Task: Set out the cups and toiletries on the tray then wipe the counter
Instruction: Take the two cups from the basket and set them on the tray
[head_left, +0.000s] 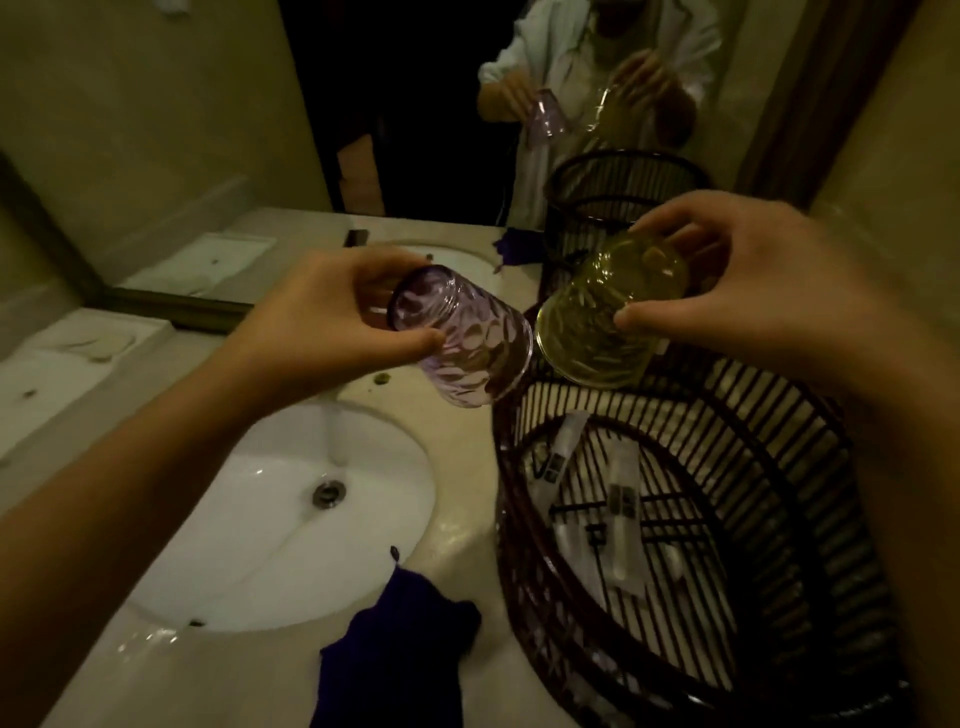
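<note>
My left hand (322, 312) grips a purple dimpled glass cup (467, 338), tilted with its mouth down to the right, above the counter beside the sink. My right hand (753, 280) grips a yellow-green glass cup (602, 322), tilted mouth-down over the far rim of the dark slatted basket tray (810, 467). The two cups nearly touch. Inside the tray lie several wrapped toiletry packets (623, 519). A dark blue cloth (400, 649) lies crumpled on the counter at the sink's near edge.
A white oval sink (270, 519) with a metal drain fills the left counter. The beige counter (457, 530) carries small specks of debris near the faucet area. A mirror (415, 104) at the back reflects the person, cups and basket. A wall stands close on the right.
</note>
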